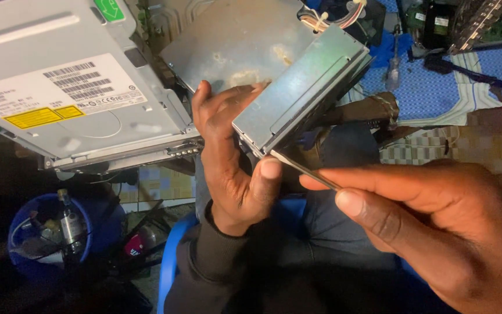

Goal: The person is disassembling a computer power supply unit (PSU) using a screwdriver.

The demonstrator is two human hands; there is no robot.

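right hand pries flat grey metal drive with thin tool.

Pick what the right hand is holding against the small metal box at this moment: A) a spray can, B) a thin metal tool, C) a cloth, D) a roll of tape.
B: the right hand pinches a thin metal tool whose tip meets the corner of the small metal box gripped by the left hand.
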